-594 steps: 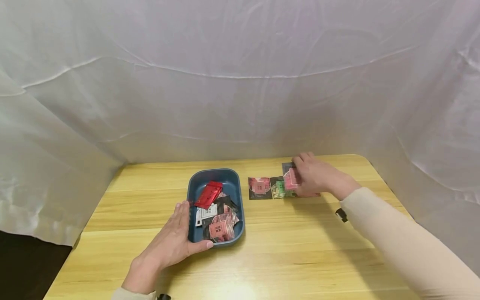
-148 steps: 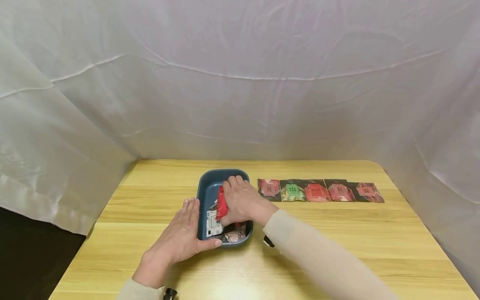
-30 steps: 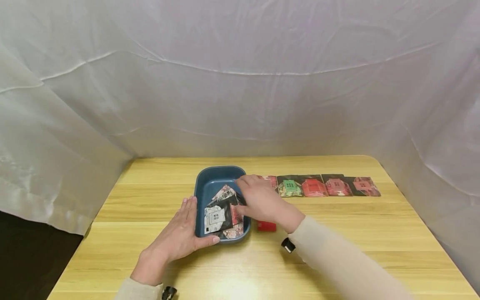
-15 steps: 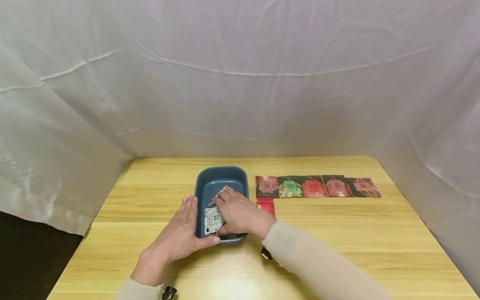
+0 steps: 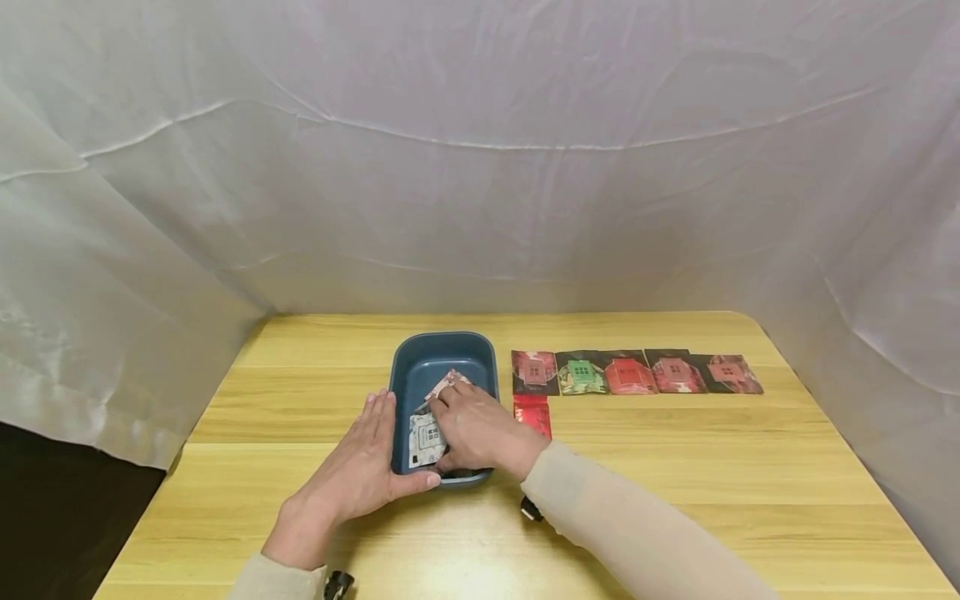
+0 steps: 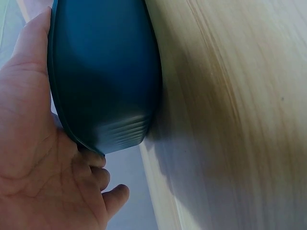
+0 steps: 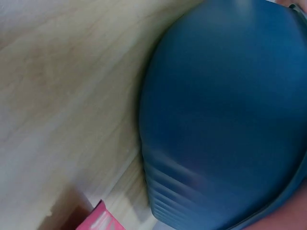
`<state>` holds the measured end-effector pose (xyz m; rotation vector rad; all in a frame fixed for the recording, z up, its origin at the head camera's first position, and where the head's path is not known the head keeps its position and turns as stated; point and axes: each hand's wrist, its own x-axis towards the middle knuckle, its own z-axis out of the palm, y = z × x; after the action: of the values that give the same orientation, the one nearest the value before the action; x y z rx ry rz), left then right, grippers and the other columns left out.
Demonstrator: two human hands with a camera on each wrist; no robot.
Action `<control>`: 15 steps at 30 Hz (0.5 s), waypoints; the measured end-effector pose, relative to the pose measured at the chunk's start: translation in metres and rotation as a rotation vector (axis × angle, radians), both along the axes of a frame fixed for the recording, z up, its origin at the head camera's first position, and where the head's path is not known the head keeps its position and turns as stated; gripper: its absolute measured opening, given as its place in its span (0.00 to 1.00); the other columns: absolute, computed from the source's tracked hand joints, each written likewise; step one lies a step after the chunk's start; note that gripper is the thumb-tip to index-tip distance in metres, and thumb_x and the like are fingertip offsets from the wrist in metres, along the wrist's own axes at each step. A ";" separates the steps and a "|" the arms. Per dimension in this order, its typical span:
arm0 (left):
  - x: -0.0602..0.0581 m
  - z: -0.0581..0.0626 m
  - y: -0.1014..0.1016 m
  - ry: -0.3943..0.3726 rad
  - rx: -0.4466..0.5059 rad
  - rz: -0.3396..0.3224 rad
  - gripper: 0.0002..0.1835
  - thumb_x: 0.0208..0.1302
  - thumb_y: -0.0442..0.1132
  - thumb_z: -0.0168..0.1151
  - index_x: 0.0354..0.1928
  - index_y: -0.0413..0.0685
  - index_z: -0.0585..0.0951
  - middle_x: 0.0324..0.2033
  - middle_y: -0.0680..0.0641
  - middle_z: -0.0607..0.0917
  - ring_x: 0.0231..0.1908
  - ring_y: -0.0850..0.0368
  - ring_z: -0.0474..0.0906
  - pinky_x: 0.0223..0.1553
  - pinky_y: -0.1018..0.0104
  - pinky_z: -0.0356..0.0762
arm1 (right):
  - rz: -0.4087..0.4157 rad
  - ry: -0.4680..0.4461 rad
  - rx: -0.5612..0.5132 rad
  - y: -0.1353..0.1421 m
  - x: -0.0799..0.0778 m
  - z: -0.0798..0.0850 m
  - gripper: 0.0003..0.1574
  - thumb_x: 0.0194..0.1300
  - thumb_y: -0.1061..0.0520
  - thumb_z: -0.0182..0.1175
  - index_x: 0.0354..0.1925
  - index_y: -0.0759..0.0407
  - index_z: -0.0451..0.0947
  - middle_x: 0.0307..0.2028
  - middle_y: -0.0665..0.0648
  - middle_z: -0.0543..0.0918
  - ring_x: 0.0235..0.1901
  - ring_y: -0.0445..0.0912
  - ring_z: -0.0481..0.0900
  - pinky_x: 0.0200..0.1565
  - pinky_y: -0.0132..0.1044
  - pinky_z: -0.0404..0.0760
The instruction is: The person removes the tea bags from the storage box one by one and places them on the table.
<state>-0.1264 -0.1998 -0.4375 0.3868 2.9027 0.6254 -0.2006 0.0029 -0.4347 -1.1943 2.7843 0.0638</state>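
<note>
In the head view, a deep blue plastic tray (image 5: 442, 340) stands on the table with printed sachets inside. My left hand (image 5: 352, 467) lies along the tray's left side, thumb stretched along the near rim, fingers straight. Over the sachets inside the tray is my right hand (image 5: 480, 429), fingers bent downward. Its fingertips are partly hidden, so whether it pinches a sachet cannot be told. A white sachet (image 5: 426, 442) shows left of that hand, and a patterned sachet (image 5: 448, 382) beyond its fingers. The left wrist view shows the palm (image 6: 29, 158) beside the tray wall.
Right of the tray, several sachets form a row, from a pink one (image 5: 534, 372) and a green one (image 5: 582, 375) to a dark red one (image 5: 727, 372). A shiny red sachet (image 5: 532, 414) lies just below the row's left end. Pale cloth (image 5: 480, 208) hangs behind the table.
The shiny red sachet went from the tray to the table below the row. My right hand then moved left, back into the tray. The row has grown since the oldest frame; my left hand stays.
</note>
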 end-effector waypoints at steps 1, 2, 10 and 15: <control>0.000 0.000 0.000 0.000 0.002 0.001 0.75 0.57 0.83 0.60 0.82 0.27 0.45 0.82 0.28 0.46 0.83 0.32 0.41 0.80 0.38 0.52 | -0.002 0.001 0.001 0.000 0.000 0.000 0.63 0.56 0.26 0.75 0.76 0.60 0.69 0.70 0.59 0.76 0.75 0.56 0.68 0.77 0.50 0.68; 0.000 0.000 0.000 0.000 0.002 0.001 0.75 0.57 0.83 0.60 0.82 0.27 0.45 0.82 0.28 0.46 0.83 0.32 0.41 0.80 0.38 0.52 | -0.003 0.003 0.004 0.000 0.000 0.000 0.63 0.56 0.26 0.75 0.76 0.60 0.69 0.70 0.59 0.76 0.75 0.55 0.68 0.77 0.50 0.68; 0.000 0.001 0.000 0.004 0.000 0.002 0.75 0.57 0.83 0.60 0.82 0.27 0.45 0.82 0.28 0.47 0.83 0.32 0.42 0.80 0.38 0.52 | -0.003 0.005 0.006 -0.001 0.000 -0.001 0.63 0.57 0.26 0.73 0.76 0.61 0.68 0.72 0.60 0.74 0.77 0.58 0.65 0.78 0.52 0.65; 0.000 0.001 0.000 -0.010 0.003 0.001 0.75 0.56 0.84 0.59 0.82 0.27 0.44 0.82 0.28 0.47 0.83 0.32 0.40 0.80 0.38 0.52 | -0.005 0.010 0.009 -0.001 0.000 -0.002 0.62 0.57 0.25 0.73 0.75 0.59 0.70 0.70 0.58 0.76 0.75 0.55 0.67 0.77 0.52 0.68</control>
<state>-0.1264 -0.2000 -0.4362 0.3823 2.8930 0.6300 -0.2008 0.0015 -0.4371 -1.1885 2.7921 0.0823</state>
